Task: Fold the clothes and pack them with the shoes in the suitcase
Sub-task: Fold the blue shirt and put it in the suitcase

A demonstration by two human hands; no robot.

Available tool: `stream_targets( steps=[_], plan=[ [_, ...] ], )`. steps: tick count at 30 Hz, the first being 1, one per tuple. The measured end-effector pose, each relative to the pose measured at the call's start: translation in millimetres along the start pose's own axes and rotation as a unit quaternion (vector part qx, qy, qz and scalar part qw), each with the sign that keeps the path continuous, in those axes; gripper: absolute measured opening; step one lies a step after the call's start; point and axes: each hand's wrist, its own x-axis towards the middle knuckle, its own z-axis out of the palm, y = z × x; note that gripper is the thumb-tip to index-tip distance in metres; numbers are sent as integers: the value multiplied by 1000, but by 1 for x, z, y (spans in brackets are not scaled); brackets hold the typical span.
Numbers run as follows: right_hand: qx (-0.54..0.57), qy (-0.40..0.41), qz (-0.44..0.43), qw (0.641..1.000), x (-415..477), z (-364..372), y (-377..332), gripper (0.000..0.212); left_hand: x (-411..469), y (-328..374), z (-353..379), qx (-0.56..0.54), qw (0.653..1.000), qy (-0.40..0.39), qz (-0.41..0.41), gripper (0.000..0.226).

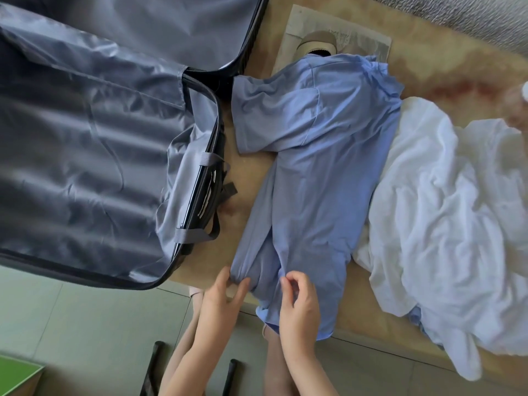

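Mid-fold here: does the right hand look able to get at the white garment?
Probably yes, once it lets go. The right hand pinches the blue shirt at its near end. The white garment lies uncovered just to the right, with nothing between them.

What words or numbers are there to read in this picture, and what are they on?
Print on the newspaper under the shoe: too blurred to read.
White marks on the suitcase side: too blurred to read.
Blue shirt and white cloth: no words seen.
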Motion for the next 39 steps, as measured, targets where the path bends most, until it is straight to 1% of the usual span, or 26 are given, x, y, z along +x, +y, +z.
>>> stream_targets(
  steps=[2, 5, 8, 10, 11, 13, 15, 16, 18, 20, 22, 25, 26, 27, 28, 30, 31, 33, 34, 37, 39],
  plan=[
    [21, -8, 7, 1000, -10, -6, 1, 14, -6, -5, -1, 10, 1000, -8, -1, 41],
    [30, -11, 51, 998, -21, -13, -1, 25, -11, -13, -3, 38, 999, -21, 0, 33],
    [36, -21, 83, 996, -25, -11, -2, 20, -9, -21, -5, 29, 998, -39, -39, 26],
    [32, -34, 109, 993, -27, -6, -1, 11, -4, -31, -6, 34, 994, -64, -81, 32],
    [18, -34, 122, 992, -29, -3, 0, 12, -2, -37, -7, 41, 991, -81, -95, 36],
    [-38, -11, 116, 992, -35, 5, 2, 24, 3, -46, -9, 49, 986, -118, -102, 43],
    [-97, 3, 89, 991, -43, 13, 6, 35, 4, -50, -12, 46, 985, -141, -89, 36],
    [-123, 7, 84, 989, -47, 18, 6, 36, 4, -49, -14, 53, 984, -150, -76, 32],
    [-154, 19, 83, 984, -54, 26, 7, 34, 1, -49, -19, 66, 984, -162, -43, 30],
    [-158, 44, 74, 984, -61, 33, 9, 29, -1, -54, -24, 74, 982, -173, -14, 29],
    [-146, 75, 73, 984, -65, 35, 11, 23, -2, -61, -28, 60, 985, -164, -16, 29],
    [-91, 115, 60, 987, -75, 33, 14, 8, -8, -69, -28, 39, 992, -119, -14, 27],
    [-68, 125, 63, 988, -79, 30, 15, 8, -11, -73, -26, 35, 993, -109, -11, 25],
    [-49, 136, 68, 987, -84, 26, 16, 16, -15, -75, -26, 33, 994, -105, -13, 24],
    [-36, 142, 72, 987, -88, 22, 16, 18, -19, -77, -27, 25, 995, -101, -13, 25],
    [-26, 134, 96, 986, -94, 12, 20, 7, -23, -80, -25, 41, 994, -103, -18, 27],
    [-27, 125, 109, 986, -97, 5, 21, 5, -25, -78, -26, 56, 992, -106, -25, 22],
    [-17, 104, 112, 988, -96, -6, 18, 7, -25, -68, -28, 69, 992, -98, -48, 12],
    [-7, 90, 113, 990, -93, -12, 15, 7, -25, -64, -27, 64, 991, -98, -57, 16],
    [10, 57, 109, 992, -88, -19, 5, 10, -33, -54, -23, 18, 994, -80, -70, 30],
    [27, 51, 112, 992, -89, -23, -1, 12, -39, -52, -20, -55, 994, -38, -83, 29]
  ],
)
